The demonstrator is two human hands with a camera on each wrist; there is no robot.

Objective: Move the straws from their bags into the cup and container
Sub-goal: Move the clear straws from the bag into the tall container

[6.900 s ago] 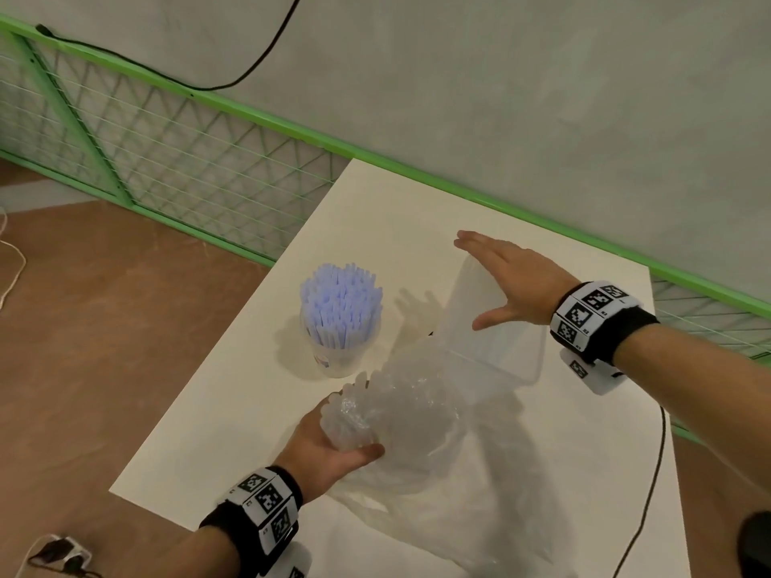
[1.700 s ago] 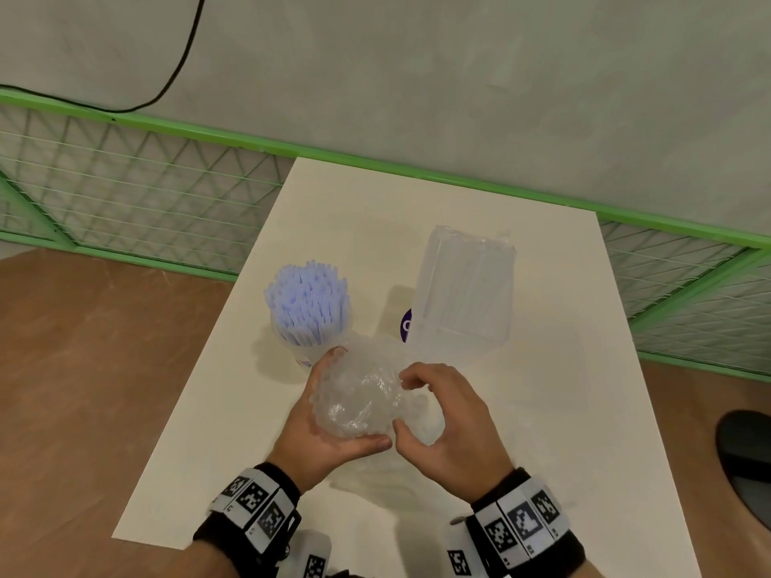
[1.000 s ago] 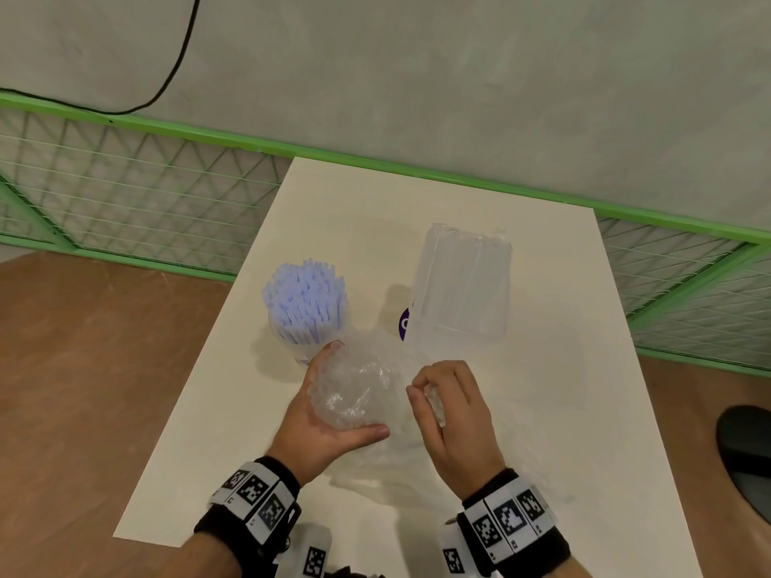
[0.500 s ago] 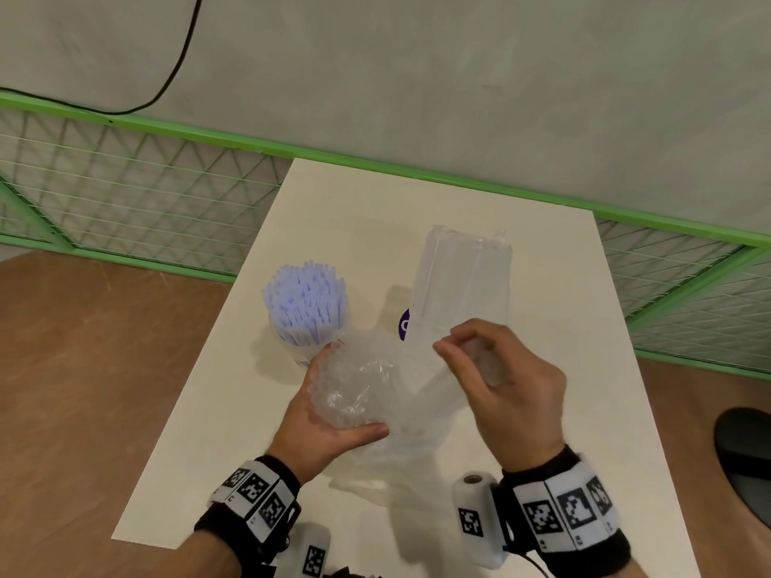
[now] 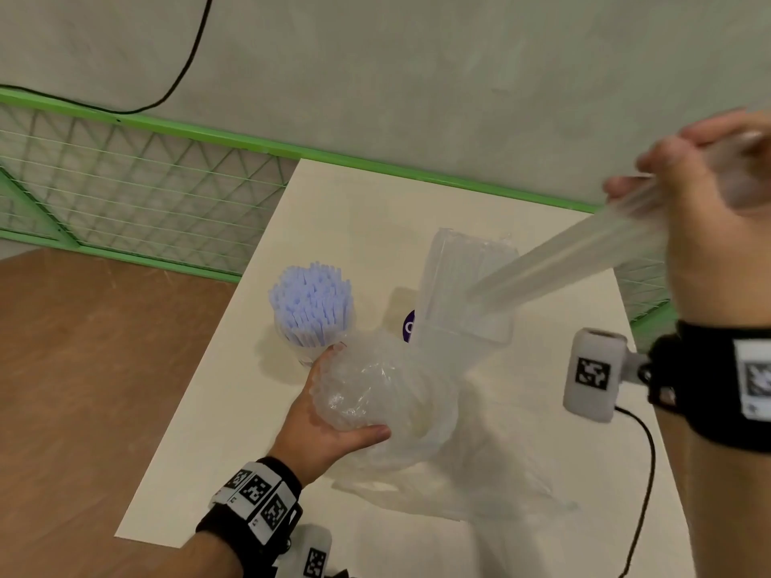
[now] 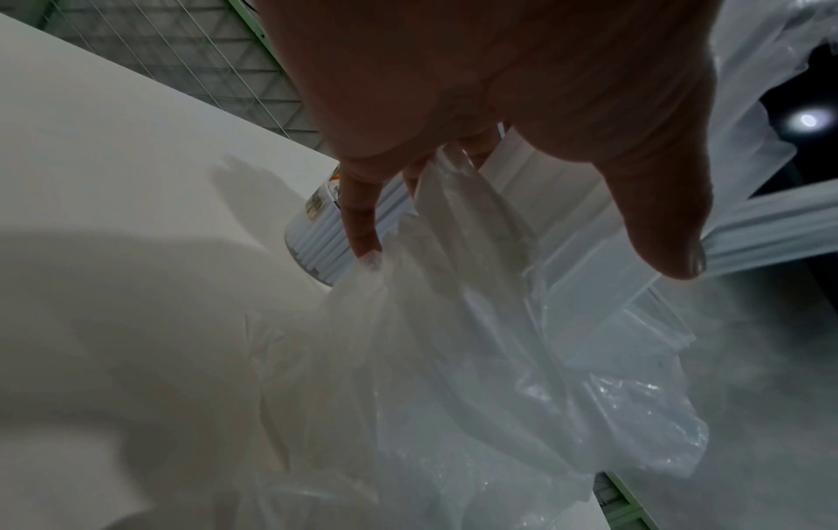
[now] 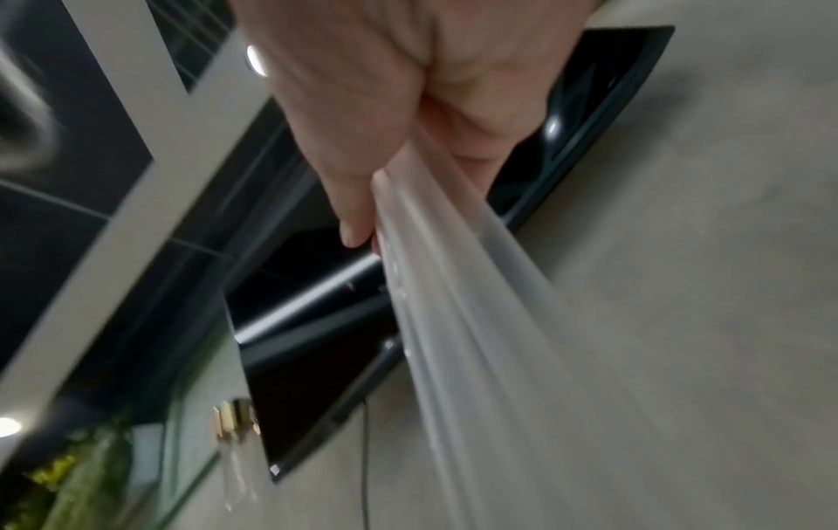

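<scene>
My left hand [image 5: 321, 419] grips the crumpled mouth of a clear plastic bag [image 5: 384, 394] on the white table [image 5: 359, 210]; the bag [image 6: 476, 358] fills the left wrist view. My right hand [image 5: 705, 194] is raised at the upper right and grips a bundle of clear straws [image 5: 563, 260], which slants down toward the bag. The same straws [image 7: 444, 322] run out of my fist in the right wrist view. A cup [image 5: 311, 306] packed with pale blue straws stands left of the bag. Behind the bag stands a tall clear container [image 5: 463, 285] with clear straws in it.
A green rail with wire mesh [image 5: 137, 177] runs along the table's far and left sides, below a grey wall. Brown floor [image 5: 83, 390] lies to the left. A black cable [image 5: 642, 486] hangs from my right wrist over the table's right part. More empty bag plastic [image 5: 479, 481] lies flat near me.
My right hand has pulled a bundle of clear straws out of the bag, rising up and to the right. My left hand has kept hold of the bag.
</scene>
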